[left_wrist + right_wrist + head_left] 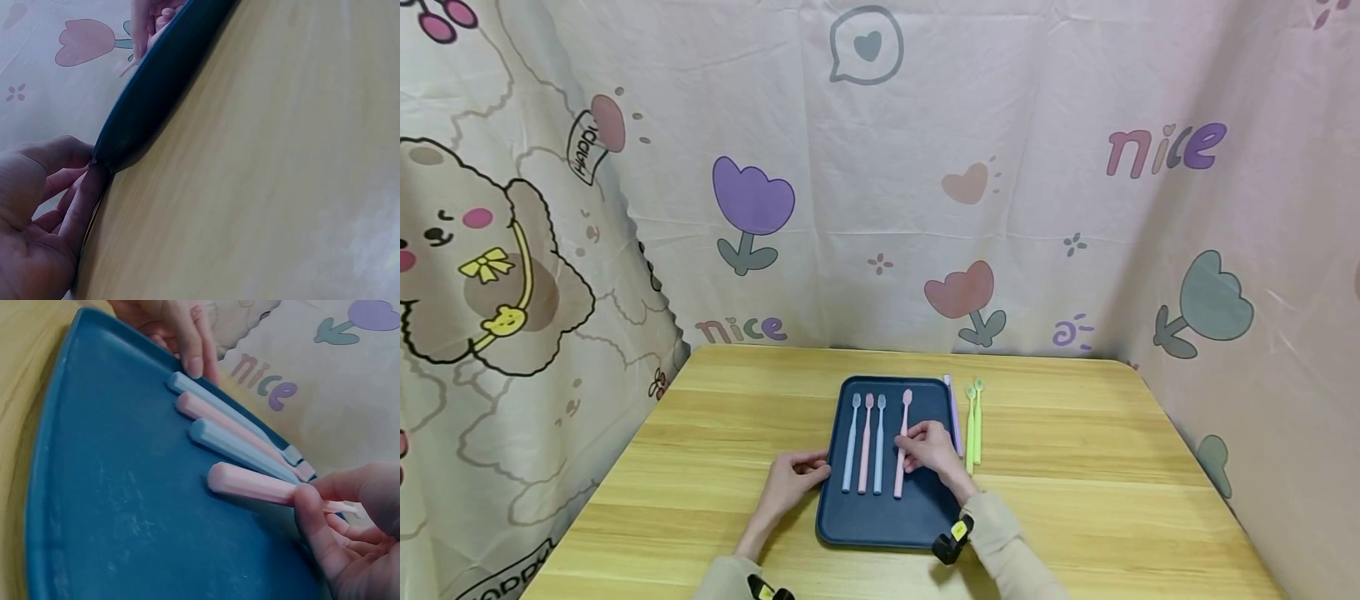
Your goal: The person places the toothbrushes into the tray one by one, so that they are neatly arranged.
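A dark blue tray (887,521) lies on the table, with two blue toothbrushes and a pink toothbrush (865,450) side by side on its left half. My right hand (928,450) pinches another pink toothbrush (250,482) by its handle, between thumb and fingers, over the tray to the right of that row. Its handle end casts a shadow on the tray in the right wrist view. At the tray's left edge, my left hand (793,482) grips the rim between thumb and fingers, as the left wrist view (47,206) shows.
Just right of the tray lie a purple toothbrush (955,417) and two green toothbrushes (974,425), on the wooden table (1112,500). A printed curtain (880,208) hangs behind the table and along both sides.
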Tool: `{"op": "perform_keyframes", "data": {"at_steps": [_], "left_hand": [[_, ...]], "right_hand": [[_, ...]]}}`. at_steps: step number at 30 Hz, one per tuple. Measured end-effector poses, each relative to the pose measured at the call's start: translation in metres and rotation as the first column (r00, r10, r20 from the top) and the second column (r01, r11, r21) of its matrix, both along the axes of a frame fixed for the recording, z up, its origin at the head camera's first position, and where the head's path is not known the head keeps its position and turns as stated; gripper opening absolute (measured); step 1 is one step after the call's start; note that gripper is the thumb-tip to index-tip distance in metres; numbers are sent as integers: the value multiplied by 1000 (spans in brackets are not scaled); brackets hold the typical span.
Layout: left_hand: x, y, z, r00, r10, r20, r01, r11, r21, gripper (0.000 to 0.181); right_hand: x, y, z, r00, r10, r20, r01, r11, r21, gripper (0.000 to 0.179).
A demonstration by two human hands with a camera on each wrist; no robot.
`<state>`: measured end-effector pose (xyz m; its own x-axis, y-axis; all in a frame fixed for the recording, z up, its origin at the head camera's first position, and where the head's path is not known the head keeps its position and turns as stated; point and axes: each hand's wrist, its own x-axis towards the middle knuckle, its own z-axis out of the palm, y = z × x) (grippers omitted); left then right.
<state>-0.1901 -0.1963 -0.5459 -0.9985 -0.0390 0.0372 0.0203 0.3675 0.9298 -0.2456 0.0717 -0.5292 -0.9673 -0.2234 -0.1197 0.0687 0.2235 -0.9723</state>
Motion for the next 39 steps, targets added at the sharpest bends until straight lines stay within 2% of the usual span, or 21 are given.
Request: {"op": "perform_keyframes", "data": {"at_steps": [15,23,30,33,36,37,39], "left_hand": [[1,1,-1,1000,8,-4,-8,1000,-5,29],[1,0,-1,999,-6,-42,6,1000,-8,29],[0,0,0,1000,3,-3,-3,1000,-15,30],[0,-1,-1,1000,-10,-23,10,1000,-10,30],[2,-1,-1,996,-33,-85,34,999,8,29],[2,-2,-2,991,-51,-127,51,999,3,29],[2,-2,-3,985,-61,-160,64,998,12,29]], "right_hand": [[-5,-15,-5,996,-40,-81,53,985,167,17],[-3,-16,-7,990,-57,-129,77,985,154,17],[1,-13,-7,987,-48,-151,68,989,133,24],[4,-10,-7,988,-32,-150,52,990,129,28],[7,-7,-7,990,-11,-139,26,993,112,33],[9,-7,-6,991,-2,-136,17,994,106,34],[11,-5,-5,992,14,-126,-2,995,97,36]]}}
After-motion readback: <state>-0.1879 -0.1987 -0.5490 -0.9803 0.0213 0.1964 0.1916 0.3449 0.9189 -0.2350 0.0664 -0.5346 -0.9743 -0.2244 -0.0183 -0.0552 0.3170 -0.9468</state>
